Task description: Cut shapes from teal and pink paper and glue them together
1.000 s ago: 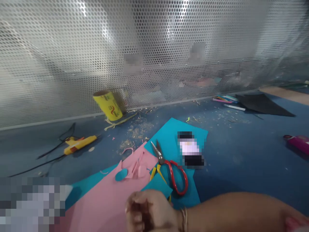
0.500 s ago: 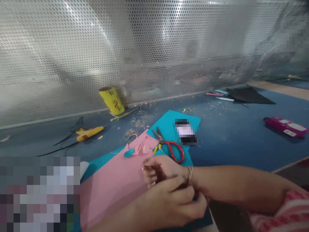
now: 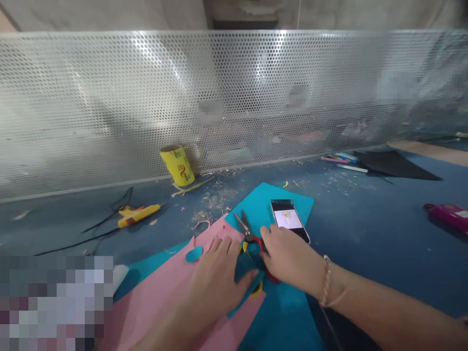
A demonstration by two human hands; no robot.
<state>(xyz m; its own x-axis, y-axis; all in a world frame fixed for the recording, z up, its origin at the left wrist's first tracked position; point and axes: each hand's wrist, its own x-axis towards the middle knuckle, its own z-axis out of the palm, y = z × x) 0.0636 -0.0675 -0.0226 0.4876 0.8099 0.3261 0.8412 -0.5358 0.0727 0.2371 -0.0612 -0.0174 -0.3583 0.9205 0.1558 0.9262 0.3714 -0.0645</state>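
My left hand (image 3: pixel 215 278) lies on the pink paper (image 3: pixel 142 312), its fingers stretched forward over small pink scraps and its thumb apart. Beside its fingertips is a small teal cut-out (image 3: pixel 194 254). My right hand (image 3: pixel 288 253), with a bracelet (image 3: pixel 326 280) on the wrist, is closed at the red handles of the scissors (image 3: pixel 247 233). The dark blades point away from me over the teal paper (image 3: pixel 263 204). Partly hidden between my hands is a yellow-handled tool (image 3: pixel 257 289). A phone (image 3: pixel 290 219) with a lit screen rests just beyond my right hand.
A yellow glue gun (image 3: pixel 139 217) with a black cord lies at left. Near the perforated metal screen (image 3: pixel 146 107) leans a yellow tube (image 3: pixel 178 165). Pens (image 3: pixel 341 158), black sheet material (image 3: pixel 397 163) and a purple object (image 3: pixel 446 217) are at right.
My hands have come apart from the right wrist. My left hand has moved onto the pink paper, my right to the scissors. The view has tilted upward.
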